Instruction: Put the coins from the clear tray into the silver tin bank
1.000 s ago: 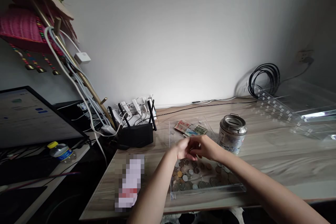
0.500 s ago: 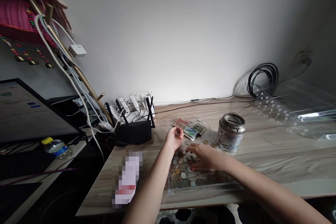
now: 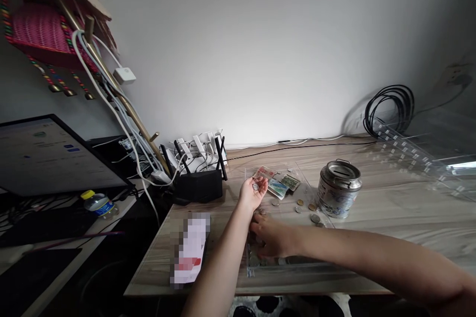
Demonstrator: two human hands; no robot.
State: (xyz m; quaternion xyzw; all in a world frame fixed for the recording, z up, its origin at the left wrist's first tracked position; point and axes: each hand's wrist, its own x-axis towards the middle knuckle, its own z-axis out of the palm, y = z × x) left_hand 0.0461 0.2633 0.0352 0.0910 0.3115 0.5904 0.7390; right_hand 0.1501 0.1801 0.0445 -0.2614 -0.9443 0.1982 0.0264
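Note:
My left hand [image 3: 254, 190] is palm up with its fingers curled, cupping at least one silvery coin [image 3: 255, 186]. Below it, my right hand [image 3: 273, 235] reaches down among loose coins at the left side of a clear plastic tray [image 3: 293, 268]. Its fingers are bent, and their tips lie partly behind my left forearm; what they grip cannot be seen. More coins [image 3: 315, 218] lie spread to the right of my hands. Several banknotes [image 3: 277, 188] lie just beyond my left hand. To the right stands a tin money box [image 3: 340, 193] with a slotted lid.
A phone-like slab [image 3: 191, 250], blurred out, lies left of my forearm. Behind it stand a black router [image 3: 199, 185] and white cables. A laptop [image 3: 55, 153] and a bottle [image 3: 99, 204] are at far left. Coiled black cable [image 3: 390, 109] and clear plastic panels [image 3: 420, 158] sit at right.
My right hand has moved left and down onto the coins, its fingers now bent. The left hand has opened slightly, showing the coin in its palm. The view has shifted left.

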